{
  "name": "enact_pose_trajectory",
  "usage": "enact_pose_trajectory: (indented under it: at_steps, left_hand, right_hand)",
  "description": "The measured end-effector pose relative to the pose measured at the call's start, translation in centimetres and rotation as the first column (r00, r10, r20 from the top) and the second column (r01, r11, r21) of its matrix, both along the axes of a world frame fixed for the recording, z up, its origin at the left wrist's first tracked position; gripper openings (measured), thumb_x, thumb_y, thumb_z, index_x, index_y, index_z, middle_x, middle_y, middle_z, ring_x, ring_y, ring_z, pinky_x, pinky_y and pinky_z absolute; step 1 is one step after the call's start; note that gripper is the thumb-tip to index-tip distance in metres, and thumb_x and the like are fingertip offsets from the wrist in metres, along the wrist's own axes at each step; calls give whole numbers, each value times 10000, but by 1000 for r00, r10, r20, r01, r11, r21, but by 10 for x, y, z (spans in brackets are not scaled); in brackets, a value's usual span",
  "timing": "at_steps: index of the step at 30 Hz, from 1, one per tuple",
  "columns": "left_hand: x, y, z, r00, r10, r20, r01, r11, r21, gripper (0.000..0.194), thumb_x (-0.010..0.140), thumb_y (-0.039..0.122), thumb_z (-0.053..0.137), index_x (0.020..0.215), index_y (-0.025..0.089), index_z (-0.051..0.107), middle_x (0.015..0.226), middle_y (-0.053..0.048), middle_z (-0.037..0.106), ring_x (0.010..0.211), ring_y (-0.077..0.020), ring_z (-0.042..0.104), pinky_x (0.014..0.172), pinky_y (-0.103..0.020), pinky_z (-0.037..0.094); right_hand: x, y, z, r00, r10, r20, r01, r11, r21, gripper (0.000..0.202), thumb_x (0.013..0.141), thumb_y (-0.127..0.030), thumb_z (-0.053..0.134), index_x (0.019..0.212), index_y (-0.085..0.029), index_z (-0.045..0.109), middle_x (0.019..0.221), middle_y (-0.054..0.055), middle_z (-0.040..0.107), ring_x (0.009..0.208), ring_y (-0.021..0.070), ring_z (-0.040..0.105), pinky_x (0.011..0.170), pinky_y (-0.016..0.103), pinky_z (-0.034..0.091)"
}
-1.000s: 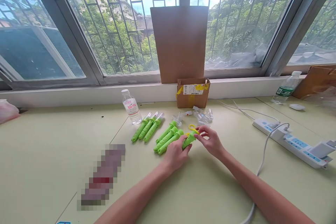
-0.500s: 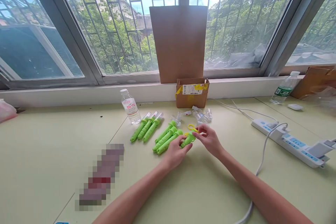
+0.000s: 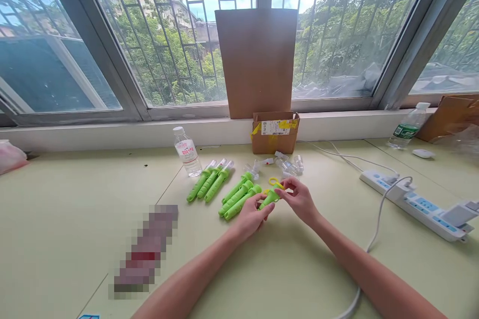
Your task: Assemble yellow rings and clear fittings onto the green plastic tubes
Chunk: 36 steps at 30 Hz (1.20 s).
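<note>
My left hand (image 3: 254,215) is closed on a green tapered piece (image 3: 270,198) with a ribbed top. My right hand (image 3: 298,198) pinches at the upper end of that piece, beside a yellow ring (image 3: 274,181). Left of my left hand, several green pieces with open threaded ends (image 3: 238,199) lie side by side. Farther left are three green pieces with clear tops (image 3: 212,180). Clear plastic parts (image 3: 288,164) are scattered behind my hands.
A water bottle (image 3: 187,152) stands behind the green pieces. A small cardboard box (image 3: 275,133) is at the sill. On the right lie a power strip (image 3: 415,204) and its cable; another bottle (image 3: 407,126) stands beyond. A pixelated object (image 3: 147,249) lies at left.
The view has shifted very slightly. The green piece is tilted a little differently between my hands, and my left fingers have moved slightly around it.
</note>
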State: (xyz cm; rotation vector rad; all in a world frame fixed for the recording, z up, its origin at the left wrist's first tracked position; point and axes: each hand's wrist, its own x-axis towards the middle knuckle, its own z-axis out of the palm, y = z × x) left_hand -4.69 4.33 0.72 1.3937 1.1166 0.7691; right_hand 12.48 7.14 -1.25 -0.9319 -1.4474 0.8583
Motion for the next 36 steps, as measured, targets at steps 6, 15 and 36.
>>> enact_pose_trajectory:
  at_steps: [6, 15, 36]
  left_hand:
    - [-2, 1, -1, 994, -75, 84, 76, 997, -4, 477, 766, 579, 551, 982, 153, 543, 540, 61, 510, 317, -47, 377, 303, -175, 246]
    - [-3, 2, 2, 979, -121, 167, 126, 992, -23, 450, 783, 575, 527, 878, 136, 546, 560, 29, 552, 350, -57, 436, 344, -176, 302]
    - [-3, 2, 0, 994, 22, 108, -27, 999, 47, 370, 675, 480, 687, 764, 145, 557, 671, -2, 620, 436, -86, 534, 408, -203, 404]
  right_hand:
    - [0, -3, 4, 998, 58, -20, -58, 998, 7, 348, 690, -444, 731, 796, -217, 490, 872, 31, 528, 817, 179, 563, 623, 326, 604]
    - [-3, -7, 5, 994, 106, -13, -107, 993, -48, 411, 678, -429, 743, 835, -228, 420, 961, 40, 566, 877, 199, 611, 601, 321, 605]
    - [-5, -9, 2, 997, 50, -61, -52, 998, -34, 366, 679, -387, 747, 785, -233, 432, 889, 25, 647, 806, 206, 670, 675, 375, 612]
